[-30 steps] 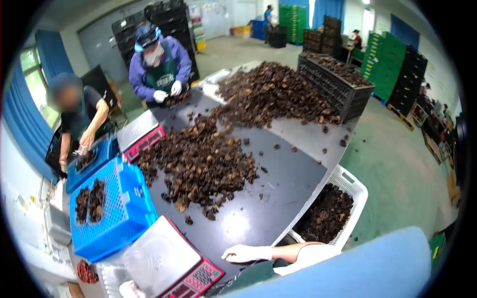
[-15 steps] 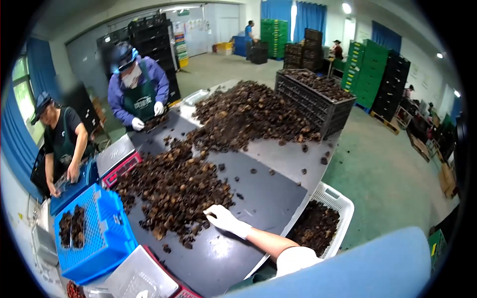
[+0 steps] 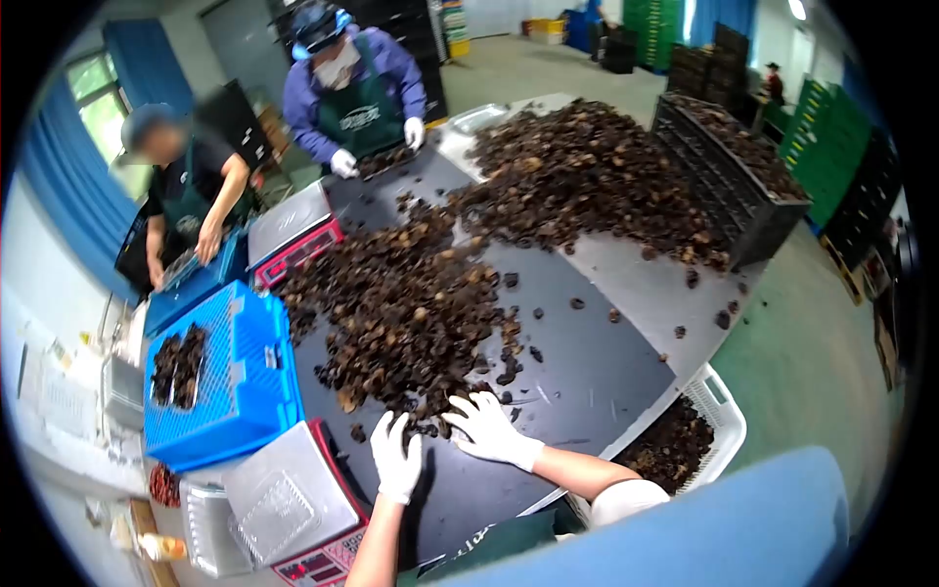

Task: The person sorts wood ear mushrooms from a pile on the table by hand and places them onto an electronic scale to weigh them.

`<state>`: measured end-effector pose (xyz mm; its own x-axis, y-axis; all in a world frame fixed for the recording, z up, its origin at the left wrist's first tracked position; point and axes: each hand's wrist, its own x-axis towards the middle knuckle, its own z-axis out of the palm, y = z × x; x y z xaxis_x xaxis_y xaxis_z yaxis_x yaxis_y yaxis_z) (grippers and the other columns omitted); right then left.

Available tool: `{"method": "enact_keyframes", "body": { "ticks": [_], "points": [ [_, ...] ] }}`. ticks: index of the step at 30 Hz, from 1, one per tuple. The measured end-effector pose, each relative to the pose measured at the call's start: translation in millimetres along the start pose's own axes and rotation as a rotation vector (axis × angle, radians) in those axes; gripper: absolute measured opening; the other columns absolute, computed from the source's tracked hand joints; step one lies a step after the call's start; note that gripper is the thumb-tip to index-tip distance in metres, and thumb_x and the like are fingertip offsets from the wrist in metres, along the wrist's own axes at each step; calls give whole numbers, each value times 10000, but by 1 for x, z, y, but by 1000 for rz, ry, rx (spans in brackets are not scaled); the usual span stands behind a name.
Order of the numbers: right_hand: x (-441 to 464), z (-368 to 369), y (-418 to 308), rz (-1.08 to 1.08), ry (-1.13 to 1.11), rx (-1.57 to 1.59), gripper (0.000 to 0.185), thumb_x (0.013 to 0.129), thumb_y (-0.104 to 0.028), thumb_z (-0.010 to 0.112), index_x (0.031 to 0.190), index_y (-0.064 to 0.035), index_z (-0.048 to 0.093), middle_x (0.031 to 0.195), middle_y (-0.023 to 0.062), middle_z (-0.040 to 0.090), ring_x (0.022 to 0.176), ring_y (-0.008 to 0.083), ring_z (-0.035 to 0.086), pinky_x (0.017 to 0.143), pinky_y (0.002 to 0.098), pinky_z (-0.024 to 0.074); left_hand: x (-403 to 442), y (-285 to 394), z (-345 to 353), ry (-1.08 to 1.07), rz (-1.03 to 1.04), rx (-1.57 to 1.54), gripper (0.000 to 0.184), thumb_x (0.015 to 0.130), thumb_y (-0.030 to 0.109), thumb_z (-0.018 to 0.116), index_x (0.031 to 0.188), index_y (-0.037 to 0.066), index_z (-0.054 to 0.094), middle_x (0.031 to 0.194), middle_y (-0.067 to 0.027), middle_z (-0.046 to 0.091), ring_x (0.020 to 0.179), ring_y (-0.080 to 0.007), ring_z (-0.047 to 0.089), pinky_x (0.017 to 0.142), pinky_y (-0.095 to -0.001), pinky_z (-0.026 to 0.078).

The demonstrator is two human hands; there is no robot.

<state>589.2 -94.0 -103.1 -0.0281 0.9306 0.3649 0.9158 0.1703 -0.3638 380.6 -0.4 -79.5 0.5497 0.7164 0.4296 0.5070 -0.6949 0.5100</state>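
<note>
Both hands wear white gloves at the near edge of a heap of dark brown dried pieces [image 3: 406,313] on the dark tabletop [image 3: 577,391]. My left hand [image 3: 396,458] has its fingers apart, pointing at the heap's lower edge. Just right of it, my right hand [image 3: 489,428] lies over the tabletop with spread fingers, its tips touching a few pieces. Neither hand grips anything visible. A scale [image 3: 293,499] with a red base and a clear plastic tray on its plate stands left of my left hand.
A blue crate [image 3: 220,391] bears filled trays at left. Beyond are another scale [image 3: 291,227], a co-worker in purple sleeves [image 3: 354,93] and a co-worker in black [image 3: 196,191]. A larger heap [image 3: 587,176] and black crate [image 3: 724,186] stand behind; a white basket [image 3: 729,421] is at right.
My left hand has come into view beside the heap. My right hand has reached forward from the table's near edge to the pieces, its fingers now spread. The camera view has shifted.
</note>
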Motion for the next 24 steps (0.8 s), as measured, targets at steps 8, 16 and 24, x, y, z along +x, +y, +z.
{"method": "enact_keyframes", "body": {
  "ticks": [8, 16, 24],
  "points": [
    [-1, -24, 34, 246, 134, -72, 687, 758, -457, 700, 1360, -165, 543, 1442, 174, 434, 1305, 476, 339, 1073, 653, 232, 28, 7, 55, -208, 10, 238, 647, 835, 468, 659, 1420, 236, 507, 1535, -180, 330, 1377, -499, 279, 1082, -685, 235],
    [-39, -14, -25, -283, -216, 198, 612, 773, -456, 665, 1291, -142, 579, 1402, 161, 479, 1325, 452, 361, 1109, 692, 197, -46, -8, 20, -253, 156, 197, 391, 750, 309, 724, 1094, 139, 650, 1291, -136, 540, 1269, -423, 420, 1068, -609, 294],
    [10, -36, -6, 36, 223, 176, 334, 732, -199, 686, 1055, -120, 651, 1146, 104, 569, 1115, 347, 481, 956, 496, 368, -131, 18, -12, -88, -187, 45, 492, 746, 128, 739, 1213, 72, 597, 1422, -214, 442, 1331, -447, 376, 1107, -535, 313]
  ]
}}
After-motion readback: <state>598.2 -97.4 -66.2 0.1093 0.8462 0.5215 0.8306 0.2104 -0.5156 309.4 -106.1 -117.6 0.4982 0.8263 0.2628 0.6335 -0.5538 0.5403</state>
